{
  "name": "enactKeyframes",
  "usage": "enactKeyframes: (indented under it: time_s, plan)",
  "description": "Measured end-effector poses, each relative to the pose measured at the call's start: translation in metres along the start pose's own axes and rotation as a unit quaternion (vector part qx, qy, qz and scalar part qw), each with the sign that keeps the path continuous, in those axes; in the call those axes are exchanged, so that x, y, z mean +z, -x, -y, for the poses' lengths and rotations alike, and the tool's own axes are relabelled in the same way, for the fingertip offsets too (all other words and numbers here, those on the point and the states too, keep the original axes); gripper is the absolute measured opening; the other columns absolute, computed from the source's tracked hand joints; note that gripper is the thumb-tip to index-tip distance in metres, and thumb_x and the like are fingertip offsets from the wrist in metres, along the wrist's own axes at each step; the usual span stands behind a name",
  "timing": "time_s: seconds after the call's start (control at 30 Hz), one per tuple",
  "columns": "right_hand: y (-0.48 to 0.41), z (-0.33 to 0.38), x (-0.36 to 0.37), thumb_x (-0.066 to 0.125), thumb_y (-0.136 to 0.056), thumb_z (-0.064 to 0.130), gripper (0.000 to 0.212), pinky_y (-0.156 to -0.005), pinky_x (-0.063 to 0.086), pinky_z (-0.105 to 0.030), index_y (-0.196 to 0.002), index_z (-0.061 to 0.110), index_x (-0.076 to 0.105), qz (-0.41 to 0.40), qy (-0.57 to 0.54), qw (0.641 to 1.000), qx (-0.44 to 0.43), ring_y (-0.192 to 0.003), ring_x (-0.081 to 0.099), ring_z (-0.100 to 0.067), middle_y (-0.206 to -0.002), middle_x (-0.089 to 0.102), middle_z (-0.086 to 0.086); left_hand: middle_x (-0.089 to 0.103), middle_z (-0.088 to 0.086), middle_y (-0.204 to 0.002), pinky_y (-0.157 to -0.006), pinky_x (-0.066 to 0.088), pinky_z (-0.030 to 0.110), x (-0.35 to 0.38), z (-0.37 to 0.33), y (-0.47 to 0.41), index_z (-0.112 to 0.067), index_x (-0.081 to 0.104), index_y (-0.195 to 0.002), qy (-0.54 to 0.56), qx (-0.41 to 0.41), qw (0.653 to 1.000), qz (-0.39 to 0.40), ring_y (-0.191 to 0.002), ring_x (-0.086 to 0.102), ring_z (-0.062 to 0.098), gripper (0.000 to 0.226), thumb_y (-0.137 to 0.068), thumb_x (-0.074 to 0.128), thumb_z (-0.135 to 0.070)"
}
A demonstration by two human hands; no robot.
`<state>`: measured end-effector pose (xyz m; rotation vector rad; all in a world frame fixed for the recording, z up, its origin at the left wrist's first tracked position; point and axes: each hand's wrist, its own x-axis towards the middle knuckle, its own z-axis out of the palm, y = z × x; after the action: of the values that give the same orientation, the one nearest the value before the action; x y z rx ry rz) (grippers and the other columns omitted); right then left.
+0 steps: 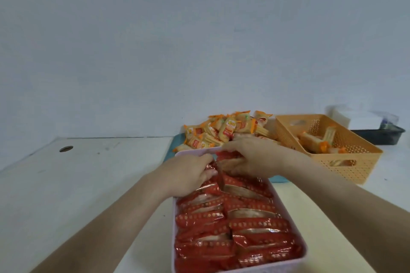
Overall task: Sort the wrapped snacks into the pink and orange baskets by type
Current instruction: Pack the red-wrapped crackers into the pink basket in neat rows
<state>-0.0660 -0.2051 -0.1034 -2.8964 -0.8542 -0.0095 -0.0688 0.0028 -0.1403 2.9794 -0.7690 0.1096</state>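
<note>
Both my hands are at the far end of the pink basket [305, 252], which sits at the tabletop's [88, 184] near edge, packed with red packs [255, 224] in overlapping rows. Left hand [188, 175] is pinching one red pack; right hand [250, 159] is curled over the far row — whether it grips a pack I cannot tell. The yellow packs [224, 133] are heaped on a teal tray [175, 144] beyond, a few already in the orange basket [346, 162] at the right. My read: red packs are light, foil-slick and crinkly, contents likely brittle — I'd pinch the crimped end seam, not squeeze the middle.
</note>
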Motion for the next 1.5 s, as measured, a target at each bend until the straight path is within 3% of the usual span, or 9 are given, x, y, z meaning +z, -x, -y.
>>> enactKeyframes:
  time_s: [0.17,0.23,0.4,0.53,0.63,0.8,0.93,1.07,1.5]
  plan:
    - [0.004,0.014,0.006,0.035,-0.1,0.039,0.033,-0.1,0.031,-0.038,-0.129,0.036,0.051,0.085,-0.084,0.993,0.005,-0.123,0.047,-0.013,-0.132,0.056,0.01,0.062,-0.007,-0.091,-0.079,0.048,0.041,-0.009,-0.005,0.007,-0.026,0.061,-0.098,0.074,0.009,0.995,-0.064,-0.089,0.056,0.013,0.035,-0.094,0.038,-0.053]
    - [0.01,0.019,0.001,0.034,-0.101,0.035,0.033,-0.097,0.03,-0.034,-0.125,0.036,0.056,0.034,-0.171,0.985,0.016,-0.113,0.051,-0.005,-0.121,0.061,0.013,0.065,-0.01,-0.101,-0.082,0.049,0.038,-0.016,-0.006,0.012,-0.032,0.06,-0.116,0.121,-0.002,0.988,-0.095,-0.097,0.058,0.01,0.051,-0.089,0.03,-0.064]
    - [0.029,0.03,0.022,0.004,-0.094,0.048,0.062,-0.107,0.025,-0.051,-0.126,0.023,0.051,-0.031,0.088,0.996,-0.01,-0.13,0.04,-0.018,-0.134,0.048,0.003,0.027,-0.005,-0.157,-0.115,0.025,0.04,-0.015,-0.03,0.038,-0.029,0.016,-0.153,-0.043,-0.013,0.999,-0.01,-0.144,0.023,0.014,0.082,-0.083,0.004,-0.071]
    - [0.037,0.037,0.046,-0.019,-0.069,0.058,0.098,-0.116,0.003,-0.056,-0.154,0.019,0.008,0.002,0.124,0.991,0.05,-0.15,0.007,-0.019,-0.163,0.009,-0.002,-0.008,-0.003,-0.163,-0.119,0.007,0.051,0.001,-0.036,0.045,-0.028,-0.008,-0.153,-0.115,-0.082,0.985,0.101,-0.15,-0.004,0.016,0.081,-0.086,0.006,-0.072]
    - [0.033,0.036,0.045,-0.003,-0.089,0.059,0.076,-0.116,0.003,-0.059,-0.155,0.021,0.002,0.015,0.118,0.991,0.069,-0.15,0.002,-0.018,-0.163,0.004,0.0,0.006,-0.008,-0.162,-0.118,0.012,0.049,-0.004,-0.033,0.042,-0.029,0.005,-0.154,-0.046,-0.079,0.993,0.074,-0.149,0.004,0.015,0.08,-0.087,0.012,-0.073]
    - [0.036,0.029,0.037,0.038,-0.095,0.047,0.053,-0.114,0.024,-0.046,-0.142,0.021,0.041,-0.176,-0.127,0.975,0.044,-0.14,0.029,-0.022,-0.147,0.042,-0.003,0.05,-0.005,-0.135,-0.104,0.03,0.025,-0.007,-0.037,0.06,-0.023,0.049,-0.132,0.216,-0.132,0.943,-0.216,-0.124,0.045,0.015,0.038,-0.097,0.042,-0.034]
    - [0.055,0.017,0.02,0.039,-0.096,0.026,0.038,-0.094,0.046,-0.041,-0.133,0.021,0.042,-0.091,-0.165,0.971,0.148,-0.115,0.055,-0.027,-0.127,0.059,-0.006,0.05,-0.01,-0.125,-0.09,0.042,0.029,-0.007,-0.048,0.092,-0.035,0.018,-0.146,0.228,-0.182,0.955,-0.059,-0.104,0.055,0.014,0.048,-0.101,0.034,-0.031]
    - [0.064,0.026,0.023,0.032,-0.1,0.023,0.063,-0.093,0.05,-0.042,-0.153,0.022,-0.001,0.052,-0.154,0.969,0.186,-0.112,0.058,-0.03,-0.132,0.056,-0.015,0.052,-0.01,-0.123,-0.091,0.046,0.029,-0.002,-0.044,0.093,-0.04,0.014,-0.15,0.312,-0.193,0.928,-0.059,-0.104,0.055,0.012,0.052,-0.103,0.031,-0.026]
    - [-0.013,0.106,0.023,0.037,-0.088,0.014,0.07,-0.071,0.06,-0.051,-0.147,0.044,0.016,-0.094,-0.441,0.888,0.091,-0.096,0.067,-0.036,-0.122,0.06,-0.008,0.056,0.011,-0.134,-0.093,0.044,0.04,-0.054,0.044,0.116,-0.034,0.03,-0.147,0.225,-0.302,0.904,-0.203,-0.113,0.058,0.033,0.049,-0.101,0.036,-0.019]
